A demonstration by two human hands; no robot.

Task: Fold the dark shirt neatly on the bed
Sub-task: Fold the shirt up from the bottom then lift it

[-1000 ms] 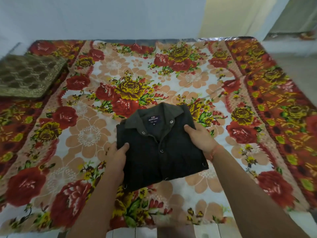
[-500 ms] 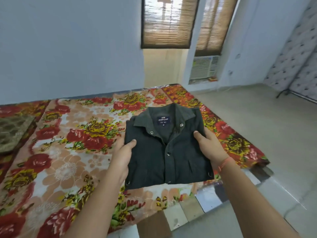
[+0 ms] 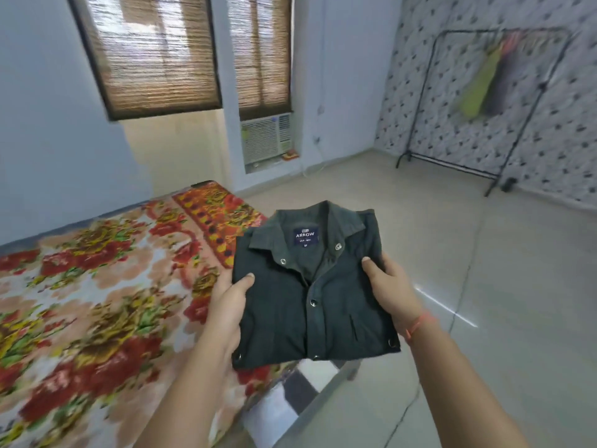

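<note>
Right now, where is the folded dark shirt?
Head view, lower centre: the dark shirt is held between the left hand and right hand, over the right edge of the bed.

"arrow" in white on the navy neck label (image 3: 305,235) inside the dark shirt (image 3: 310,299) collar

Left hand (image 3: 227,305) and right hand (image 3: 392,292) reach forward in pinching grip (thumbs on top).

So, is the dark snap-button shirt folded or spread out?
Folded: the shirt is a compact rectangle, collar up, gripped by left hand and right hand.
</note>
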